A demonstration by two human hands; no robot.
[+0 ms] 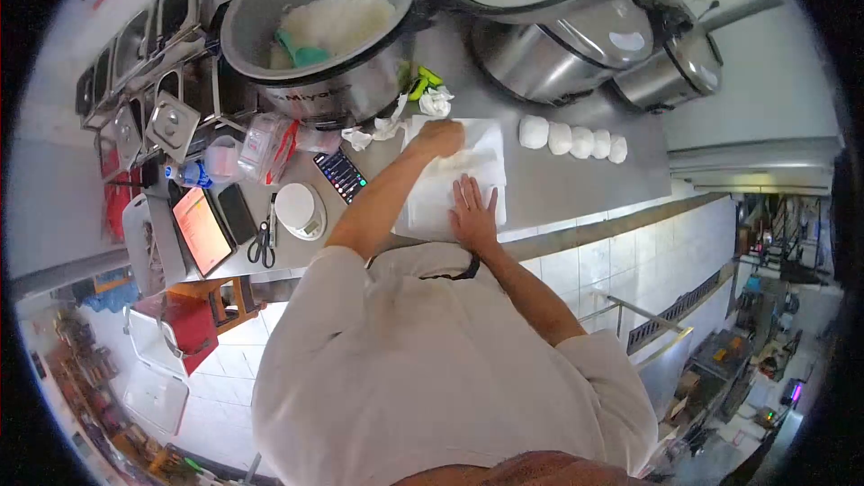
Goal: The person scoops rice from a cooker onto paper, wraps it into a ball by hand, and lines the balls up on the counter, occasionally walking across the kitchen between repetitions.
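A stack of white paper sheets (432, 202) lies on the steel table in front of me. My left hand (441, 138) is closed in a fist on the upper part of the sheets; whatever it may hold is hidden. Lower down, my right hand (474, 213) rests flat on the paper with its fingers spread. Crumpled white paper (436, 102) sits just beyond the left fist, beside a bright green object (423, 83). To the right of the sheets, several white rounded bundles (534, 132) stand in a row.
A big pot of rice (342, 22) with a teal scoop (306, 56) stands at the back left. Lidded steel cookers (540, 58) fill the back right. Along the left are a phone (340, 175), a kitchen scale (301, 211), scissors (262, 247) and a tablet (203, 230).
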